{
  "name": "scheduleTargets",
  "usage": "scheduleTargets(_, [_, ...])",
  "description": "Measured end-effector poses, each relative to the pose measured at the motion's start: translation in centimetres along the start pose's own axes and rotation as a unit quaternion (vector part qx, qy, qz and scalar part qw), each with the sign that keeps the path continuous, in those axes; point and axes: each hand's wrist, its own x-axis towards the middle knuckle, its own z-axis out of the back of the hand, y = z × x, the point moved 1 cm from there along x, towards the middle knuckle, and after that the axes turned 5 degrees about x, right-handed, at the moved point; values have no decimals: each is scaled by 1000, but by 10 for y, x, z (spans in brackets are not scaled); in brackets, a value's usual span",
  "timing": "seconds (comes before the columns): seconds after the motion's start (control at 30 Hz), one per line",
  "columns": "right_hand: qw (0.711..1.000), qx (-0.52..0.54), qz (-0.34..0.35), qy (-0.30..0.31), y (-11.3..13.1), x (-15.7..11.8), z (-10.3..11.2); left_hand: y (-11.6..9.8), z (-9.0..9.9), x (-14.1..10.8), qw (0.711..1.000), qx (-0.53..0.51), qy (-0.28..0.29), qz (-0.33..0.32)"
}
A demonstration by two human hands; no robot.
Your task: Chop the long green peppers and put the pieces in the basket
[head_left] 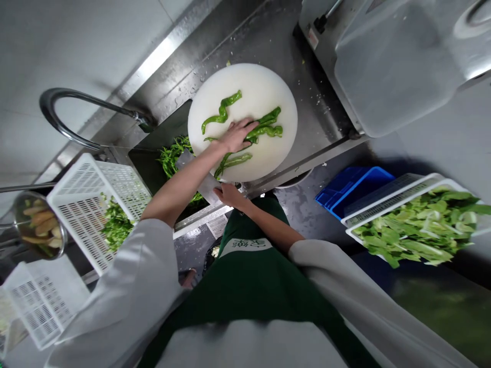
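Peppers [269, 131] lie on a round board [264, 82] in the head view, some under the left hand [238, 136], one apart on the far left part. The board's left edge juts over the sink [148, 161], where green strips [169, 159] lie; its near edge sits close to the counter's. Bare board shows at the far and right sides, and open counter [321, 115] runs on to a machine [383, 76]. Left-hand fingers spread loosely, touching the peppers. The right hand [230, 196] grips a knife [209, 190], fingers curled round its hidden handle, the blade beside the board's near-left rim.
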Motion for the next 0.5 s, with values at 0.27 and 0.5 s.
scheduleTargets(0.27, [997, -9, 73, -8, 34, -8, 56, -22, 200, -132, 894, 12, -449, 18])
scheduleTargets(0.5, [973, -100, -69, -195, -28, -96, 188, 16, 44, -243, 930, 4, -281, 237])
